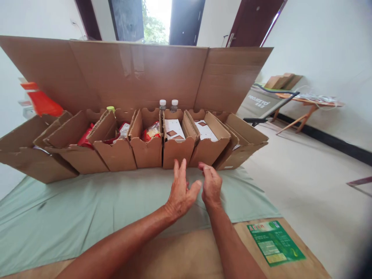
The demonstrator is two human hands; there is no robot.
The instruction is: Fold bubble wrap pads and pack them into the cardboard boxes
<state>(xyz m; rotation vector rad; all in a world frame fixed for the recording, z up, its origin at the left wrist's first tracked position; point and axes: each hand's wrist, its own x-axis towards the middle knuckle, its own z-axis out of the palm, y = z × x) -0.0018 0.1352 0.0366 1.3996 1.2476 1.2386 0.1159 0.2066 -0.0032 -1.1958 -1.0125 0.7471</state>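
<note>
My left hand (181, 190) hovers over the pale green cloth (116, 205), fingers stretched and thumb out, holding nothing. Close beside it is my right hand (212, 185), its fingers loosely bent and apart from any object I can see; its palm side is hidden. In front of both hands stands a row of several open cardboard bins. The nearest is a bin (178, 154) with a white printed box (174, 129) inside. To its right, another bin (207, 153) holds a similar white box (205, 130).
Other bins hold a red and clear snack packet (151, 132) and a red packet (86, 136). Behind the row rises a cardboard panel (139, 73), with two white-capped bottles (162, 103) before it. An orange-red object (45, 101) is at left, a green printed sheet (276, 242) at right.
</note>
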